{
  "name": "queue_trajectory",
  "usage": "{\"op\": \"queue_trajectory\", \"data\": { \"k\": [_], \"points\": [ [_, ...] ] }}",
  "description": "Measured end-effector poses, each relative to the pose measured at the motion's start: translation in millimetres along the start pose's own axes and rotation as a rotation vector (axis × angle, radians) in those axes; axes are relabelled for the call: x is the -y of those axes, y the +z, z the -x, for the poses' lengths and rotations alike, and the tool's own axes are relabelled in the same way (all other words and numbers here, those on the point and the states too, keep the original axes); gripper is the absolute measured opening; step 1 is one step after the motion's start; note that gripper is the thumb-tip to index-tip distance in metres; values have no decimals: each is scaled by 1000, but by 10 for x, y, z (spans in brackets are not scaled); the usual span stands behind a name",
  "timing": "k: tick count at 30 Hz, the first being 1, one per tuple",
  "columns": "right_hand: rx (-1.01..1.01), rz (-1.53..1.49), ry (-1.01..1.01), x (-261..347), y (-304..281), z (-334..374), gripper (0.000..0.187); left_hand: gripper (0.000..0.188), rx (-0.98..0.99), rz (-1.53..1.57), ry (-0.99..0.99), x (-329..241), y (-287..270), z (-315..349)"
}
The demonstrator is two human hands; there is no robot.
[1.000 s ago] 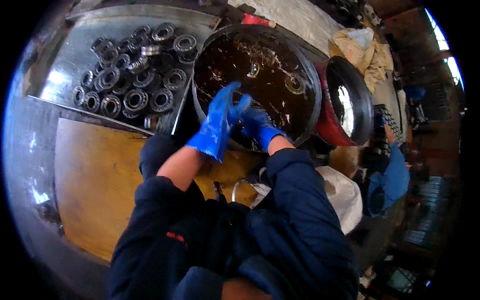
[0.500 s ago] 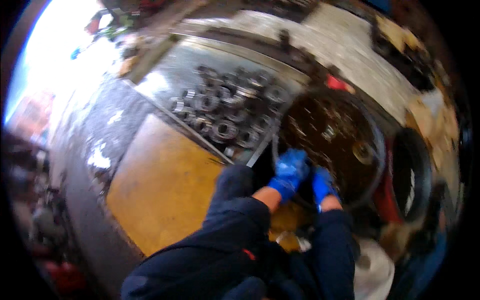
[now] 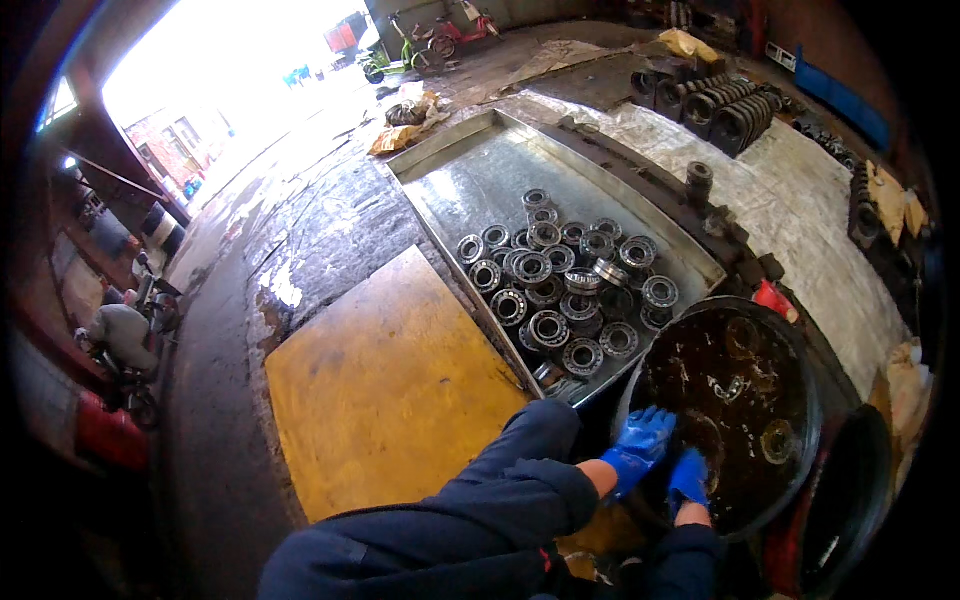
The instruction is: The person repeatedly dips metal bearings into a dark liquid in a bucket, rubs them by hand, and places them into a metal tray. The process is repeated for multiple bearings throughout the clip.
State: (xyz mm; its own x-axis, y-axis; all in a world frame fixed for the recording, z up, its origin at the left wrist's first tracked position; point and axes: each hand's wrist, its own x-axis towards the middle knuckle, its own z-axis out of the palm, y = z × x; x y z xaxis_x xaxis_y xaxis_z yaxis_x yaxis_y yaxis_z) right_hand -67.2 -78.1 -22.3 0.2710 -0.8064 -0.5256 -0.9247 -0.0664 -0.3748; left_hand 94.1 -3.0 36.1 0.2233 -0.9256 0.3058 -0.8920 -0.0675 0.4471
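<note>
Both my hands wear blue gloves and are at the near left side of a round drum (image 3: 812, 400) of dark brown liquid. My left hand (image 3: 640, 450) is over the drum's rim, its fingers stretched out and slightly apart. Beside it my right hand (image 3: 689, 480) points down to the liquid; its fingertips are blurred, and I cannot tell whether they hold anything. A faint ring shape (image 3: 704, 436) shows in the liquid close to both hands. Another ring (image 3: 778, 441) lies at the drum's right side. Left of the drum, several steel roller bearings (image 3: 548, 328) are heaped in a metal tray (image 3: 470, 180).
A yellow board (image 3: 390, 390) covers the floor at my left. Behind the tray, large dark rings (image 3: 735, 110) stand in rows on a pale sheet (image 3: 800, 215). A red thing (image 3: 775, 300) touches the drum's far rim. A dark round container (image 3: 848, 500) stands right of the drum.
The view has swung upward and to the left, bringing the doorway and parked scooters into sight. My hands stay at the drum; the left hand's fingers now show more spread.
</note>
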Motion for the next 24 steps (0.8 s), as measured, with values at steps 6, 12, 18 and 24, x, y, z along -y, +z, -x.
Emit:
{"op": "queue_trajectory", "data": {
  "k": [6,12,18,24],
  "points": [
    [-118,-100,10,107,-28,119,48,46,-49,-51,18,-28,47,-12],
    [-77,53,-48,-2,51,-36,49,43,38,6,-20,-49,101,-24],
    [-17,212,-118,-98,240,-59,50,40,1,-12,-36,89,206,155],
    [-178,495,-378,-783,301,-443,51,37,-222,12,115,-133,61,-125]
  ]
}}
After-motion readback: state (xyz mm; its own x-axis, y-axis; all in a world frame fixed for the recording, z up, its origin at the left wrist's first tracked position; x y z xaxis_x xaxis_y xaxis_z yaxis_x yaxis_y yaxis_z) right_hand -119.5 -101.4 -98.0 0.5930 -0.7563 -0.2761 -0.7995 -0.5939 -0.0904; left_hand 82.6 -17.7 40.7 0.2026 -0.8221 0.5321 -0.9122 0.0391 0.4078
